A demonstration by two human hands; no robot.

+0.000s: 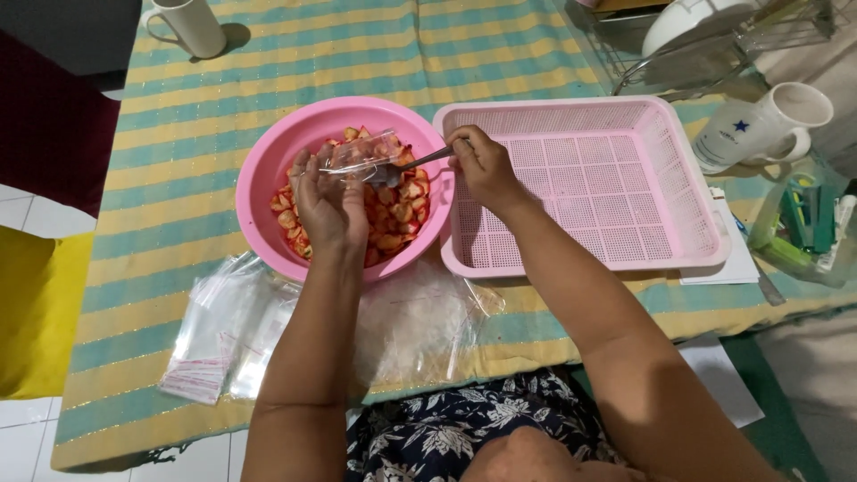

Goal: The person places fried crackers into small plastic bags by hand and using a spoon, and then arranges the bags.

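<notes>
Filling a small clear bag from a pink bowl of red-and-cream snack pieces.

The left hand [326,203] is closed on the small clear bag [361,152], held open over the pink bowl [268,152]; the right hand [482,165] is clamped on a metal spoon [402,168] whose bowl end meets the bag's mouth and is partly hidden by it. The snack pieces [397,214] are largely covered by the left hand. An empty pink perforated tray [678,178] touches the bowl's right side. Loose clear bags [223,330] lie on the striped cloth [178,178], hard to count. Two white mugs [192,25] and a dish rack [714,36] sit at the far edge, the rack cut off.
</notes>
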